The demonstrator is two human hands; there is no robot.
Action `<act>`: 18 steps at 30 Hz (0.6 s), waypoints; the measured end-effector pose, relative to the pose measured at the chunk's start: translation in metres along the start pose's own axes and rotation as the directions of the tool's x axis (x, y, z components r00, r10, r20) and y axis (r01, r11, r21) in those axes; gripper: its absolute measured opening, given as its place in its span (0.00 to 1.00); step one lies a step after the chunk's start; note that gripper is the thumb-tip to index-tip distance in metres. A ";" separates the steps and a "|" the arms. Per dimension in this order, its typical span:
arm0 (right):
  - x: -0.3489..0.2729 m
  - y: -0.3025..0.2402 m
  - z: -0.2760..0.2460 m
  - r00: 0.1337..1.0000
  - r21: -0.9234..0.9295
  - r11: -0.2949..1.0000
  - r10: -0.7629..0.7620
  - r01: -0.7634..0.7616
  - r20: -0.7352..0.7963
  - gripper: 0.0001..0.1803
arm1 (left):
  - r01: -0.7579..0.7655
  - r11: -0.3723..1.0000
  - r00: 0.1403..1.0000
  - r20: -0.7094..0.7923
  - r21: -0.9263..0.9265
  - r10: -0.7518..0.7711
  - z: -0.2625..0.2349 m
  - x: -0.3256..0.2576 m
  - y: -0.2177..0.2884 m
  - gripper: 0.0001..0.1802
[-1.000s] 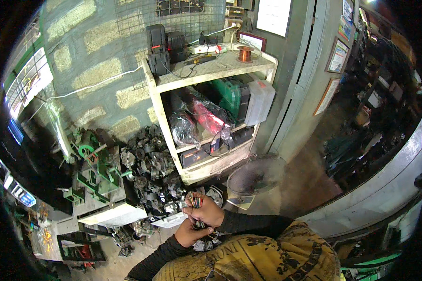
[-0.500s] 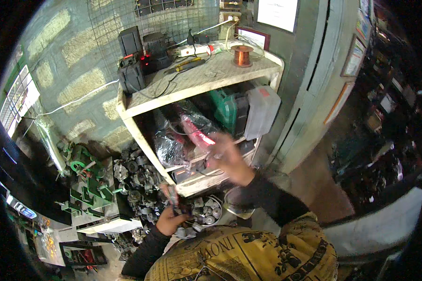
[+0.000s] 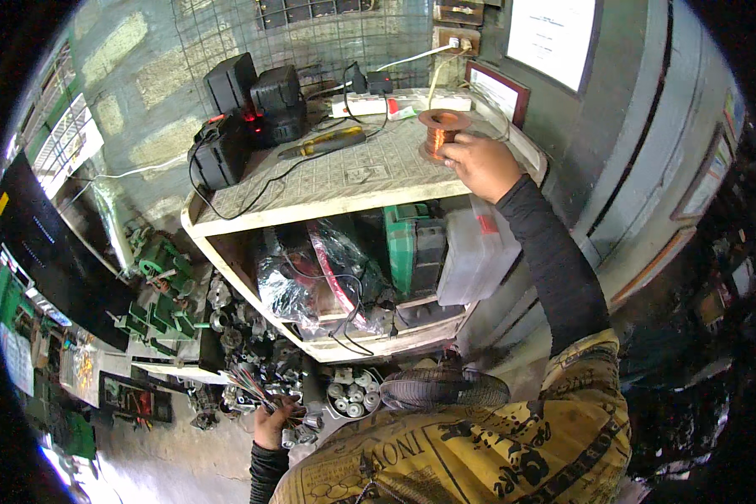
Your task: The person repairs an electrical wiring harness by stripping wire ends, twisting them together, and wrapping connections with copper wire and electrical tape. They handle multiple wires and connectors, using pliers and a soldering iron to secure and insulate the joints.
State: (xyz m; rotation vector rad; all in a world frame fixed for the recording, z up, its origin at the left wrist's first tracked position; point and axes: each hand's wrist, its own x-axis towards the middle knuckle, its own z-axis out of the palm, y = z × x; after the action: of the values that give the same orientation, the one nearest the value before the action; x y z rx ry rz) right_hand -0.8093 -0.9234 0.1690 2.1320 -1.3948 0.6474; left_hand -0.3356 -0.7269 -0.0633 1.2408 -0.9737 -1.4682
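Note:
At the shelf top's right end stands a spool of copper wire (image 3: 442, 133), with flanges above and below the shiny winding. My right hand (image 3: 481, 165) is closed on the spool's near side, thumb and fingers at its winding and lower flange; the far fingers are hidden. Low in front of my body, my left hand (image 3: 275, 422) grips a bundle of thin wires (image 3: 248, 382) whose loose ends fan out to the upper left. A yellow-handled tool (image 3: 332, 141) lies on the shelf top, left of the spool.
Black battery chargers (image 3: 223, 151) with red lights and a white power strip (image 3: 403, 104) share the shelf top (image 3: 370, 172). Below sit a green case (image 3: 401, 252), a clear plastic box (image 3: 479, 252) and plastic-wrapped goods. A black fan (image 3: 441, 388) and heaped metal parts stand lower down.
My right hand has risen from in front of the lower shelf to the copper spool and closed on it. My left hand, still holding the wires, is lower and farther left.

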 end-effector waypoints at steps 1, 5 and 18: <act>0.003 0.002 0.003 1.000 0.014 1.000 -0.025 0.025 -0.008 0.11 | -0.005 1.000 1.000 -0.010 -0.013 0.005 0.005 -0.003 -0.002 0.08; 0.004 0.005 0.003 0.989 0.043 0.989 -0.140 0.141 -0.044 0.08 | -0.060 0.997 0.998 0.023 0.041 0.059 0.018 -0.009 -0.006 0.13; -0.042 -0.025 -0.011 0.942 0.411 0.864 -0.185 0.291 -0.279 0.10 | -0.014 0.991 0.999 0.041 0.135 0.008 0.066 -0.026 0.024 0.10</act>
State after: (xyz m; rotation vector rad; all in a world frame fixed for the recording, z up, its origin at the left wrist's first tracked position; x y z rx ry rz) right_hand -0.8024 -0.8791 0.1474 2.4280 -0.8911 1.1629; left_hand -0.3953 -0.7073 -0.0233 1.3046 -1.1209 -1.4426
